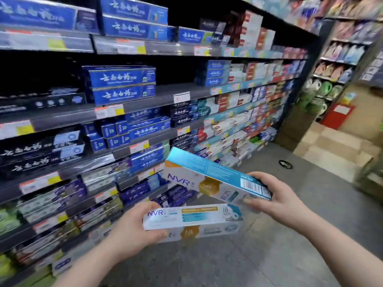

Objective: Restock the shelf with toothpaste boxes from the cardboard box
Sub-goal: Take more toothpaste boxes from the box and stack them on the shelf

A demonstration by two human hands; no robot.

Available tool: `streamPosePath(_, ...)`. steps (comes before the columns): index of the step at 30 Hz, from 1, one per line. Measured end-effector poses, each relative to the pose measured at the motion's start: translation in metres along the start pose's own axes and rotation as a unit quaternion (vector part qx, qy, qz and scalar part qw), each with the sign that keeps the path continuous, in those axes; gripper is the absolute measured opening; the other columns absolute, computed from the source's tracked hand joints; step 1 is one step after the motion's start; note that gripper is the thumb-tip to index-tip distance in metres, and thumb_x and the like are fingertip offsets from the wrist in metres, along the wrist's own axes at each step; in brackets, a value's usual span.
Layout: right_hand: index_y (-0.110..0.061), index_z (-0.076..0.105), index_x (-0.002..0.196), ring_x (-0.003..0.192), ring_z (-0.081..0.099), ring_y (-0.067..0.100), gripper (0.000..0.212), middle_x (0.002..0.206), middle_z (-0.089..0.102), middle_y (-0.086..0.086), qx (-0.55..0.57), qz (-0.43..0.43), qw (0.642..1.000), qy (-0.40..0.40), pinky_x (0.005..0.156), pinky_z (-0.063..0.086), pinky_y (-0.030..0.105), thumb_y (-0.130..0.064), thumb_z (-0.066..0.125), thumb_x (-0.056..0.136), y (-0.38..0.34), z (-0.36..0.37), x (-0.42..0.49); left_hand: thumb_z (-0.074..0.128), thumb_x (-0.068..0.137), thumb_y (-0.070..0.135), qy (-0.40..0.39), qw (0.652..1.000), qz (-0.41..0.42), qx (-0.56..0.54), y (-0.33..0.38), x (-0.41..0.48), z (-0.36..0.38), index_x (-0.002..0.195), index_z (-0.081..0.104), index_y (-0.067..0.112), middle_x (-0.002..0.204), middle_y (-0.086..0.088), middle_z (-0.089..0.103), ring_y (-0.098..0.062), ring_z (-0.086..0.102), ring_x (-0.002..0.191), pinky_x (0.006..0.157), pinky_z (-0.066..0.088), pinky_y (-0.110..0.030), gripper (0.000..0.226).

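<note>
I hold two white and teal NVR toothpaste boxes in front of the shelving. My left hand (132, 230) grips the left end of the lower toothpaste box (199, 220), which lies level. My right hand (277, 195) grips the right end of the upper toothpaste box (207, 175), tilted with its far end raised toward the shelves. The two boxes sit close together, the upper one just above the lower. The shelf unit (145, 104) fills the left and centre, several tiers packed with blue, black and white toothpaste boxes. The cardboard box is out of sight.
Price tags line each shelf edge (109, 111). A grey floor (228, 262) runs along the aisle to the right. A small dark round object (285, 164) lies on the floor. More shelving with bagged goods (339, 59) stands at the far right.
</note>
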State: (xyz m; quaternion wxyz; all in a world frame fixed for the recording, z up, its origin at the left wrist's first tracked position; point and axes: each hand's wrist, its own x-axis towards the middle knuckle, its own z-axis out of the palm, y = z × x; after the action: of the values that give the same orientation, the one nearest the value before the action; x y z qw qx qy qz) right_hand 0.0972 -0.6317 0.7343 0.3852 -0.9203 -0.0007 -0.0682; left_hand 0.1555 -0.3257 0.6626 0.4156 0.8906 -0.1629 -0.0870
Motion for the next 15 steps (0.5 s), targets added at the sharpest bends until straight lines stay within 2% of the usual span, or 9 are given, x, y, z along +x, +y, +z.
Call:
streamPosePath(2, -0.050, 0.045, 0.100, 0.100, 0.056, 0.001, 0.048, 0.107, 0.057, -0.015, -0.008, 0.009, 1.000, 0.010, 0.083, 0.050, 0.021, -0.036, 0.075, 0.065, 0.027, -0.046, -0.006, 0.077, 0.066, 0.025, -0.014, 1.000, 0.004, -0.012, 0.040, 0.024, 0.031, 0.097, 0.046, 0.041, 0.101, 0.024, 0.050, -0.005, 0.050, 0.097, 0.075, 0.036, -0.017, 0.046)
streamPosePath(6, -0.048, 0.046, 0.098, 0.099, 0.056, 0.002, 0.048, 0.107, 0.057, -0.014, -0.032, 0.015, 0.998, 0.043, 0.087, 0.046, 0.019, -0.049, 0.068, 0.055, 0.081, -0.139, -0.014, 0.079, 0.065, 0.021, -0.040, 0.998, 0.012, -0.054, 0.125, 0.068, 0.091, 0.082, 0.044, 0.048, 0.094, 0.026, 0.053, 0.002, 0.053, 0.080, 0.067, 0.039, -0.012, 0.048)
streamPosePath(8, -0.048, 0.046, 0.097, 0.099, 0.056, 0.004, 0.048, 0.108, 0.058, -0.009, -0.040, 0.015, 0.997, 0.057, 0.089, 0.046, 0.021, -0.051, 0.066, 0.054, 0.106, -0.181, -0.014, 0.078, 0.067, 0.019, -0.059, 0.997, 0.016, -0.055, 0.162, 0.090, 0.118, 0.083, 0.048, 0.044, 0.091, 0.019, 0.058, 0.001, 0.056, 0.076, 0.063, 0.042, -0.011, 0.042)
streamPosePath(10, -0.047, 0.046, 0.097, 0.099, 0.058, 0.008, 0.045, 0.108, 0.059, -0.004, -0.039, 0.016, 0.997, 0.068, 0.089, 0.048, 0.027, -0.048, 0.067, 0.057, 0.129, -0.218, -0.012, 0.076, 0.068, 0.019, -0.074, 0.996, 0.016, -0.056, 0.194, 0.110, 0.140, 0.089, 0.052, 0.039, 0.092, 0.012, 0.062, -0.007, 0.063, 0.062, 0.056, 0.049, -0.016, 0.038)
streamPosePath(11, -0.047, 0.047, 0.097, 0.099, 0.058, 0.009, 0.045, 0.108, 0.060, -0.003, -0.038, 0.016, 0.996, 0.075, 0.088, 0.049, 0.028, -0.050, 0.067, 0.057, 0.140, -0.234, -0.009, 0.075, 0.069, 0.020, -0.083, 0.995, 0.018, -0.054, 0.209, 0.120, 0.150, 0.091, 0.051, 0.039, 0.093, 0.014, 0.061, -0.008, 0.065, 0.059, 0.055, 0.050, -0.018, 0.038)
streamPosePath(13, -0.045, 0.050, 0.097, 0.097, 0.059, 0.009, 0.054, 0.107, 0.062, -0.003, -0.031, 0.020, 0.995, 0.091, 0.086, 0.050, 0.028, -0.062, 0.067, 0.049, 0.160, -0.262, -0.003, 0.073, 0.071, 0.024, -0.097, 0.994, 0.030, -0.041, 0.235, 0.142, 0.166, 0.092, 0.046, 0.043, 0.097, 0.022, 0.054, -0.007, 0.066, 0.063, 0.057, 0.052, -0.020, 0.039)
streamPosePath(15, -0.042, 0.053, 0.098, 0.096, 0.061, 0.010, 0.072, 0.106, 0.063, -0.004, -0.015, 0.022, 0.994, 0.104, 0.085, 0.051, 0.030, -0.077, 0.066, 0.037, 0.182, -0.286, 0.006, 0.071, 0.073, 0.027, -0.102, 0.993, 0.060, -0.024, 0.260, 0.165, 0.181, 0.086, 0.042, 0.048, 0.097, 0.027, 0.048, -0.001, 0.060, 0.076, 0.062, 0.049, -0.017, 0.039)
